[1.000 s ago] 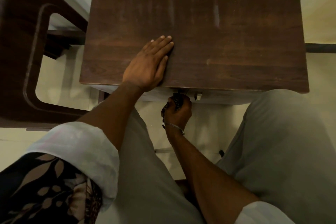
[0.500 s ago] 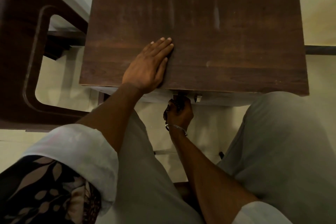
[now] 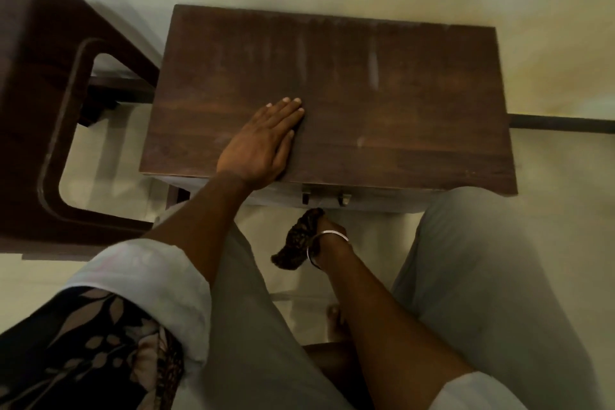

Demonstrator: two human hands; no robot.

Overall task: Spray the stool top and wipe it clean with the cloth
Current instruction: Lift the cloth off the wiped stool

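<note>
The dark wooden stool top (image 3: 382,93) fills the middle of the head view, with pale streaks on its far half. My left hand (image 3: 263,145) lies flat on its near left part, fingers straight and together. Below the stool's near edge, my right hand (image 3: 327,230) is mostly hidden; only its wrist with a metal bangle shows. It holds a dark bunched cloth (image 3: 296,241) that hangs down beside the wrist. No spray bottle is in view.
A dark wooden chair (image 3: 43,110) with a curved frame stands to the left, close to the stool. My grey-trousered knees (image 3: 492,276) flank the right arm. Two small metal fittings (image 3: 324,198) sit under the stool's near edge. The pale floor lies around.
My right hand has dropped from the stool's near edge down toward my lap, bringing the dark cloth with it. The left hand stays flat on the stool top.
</note>
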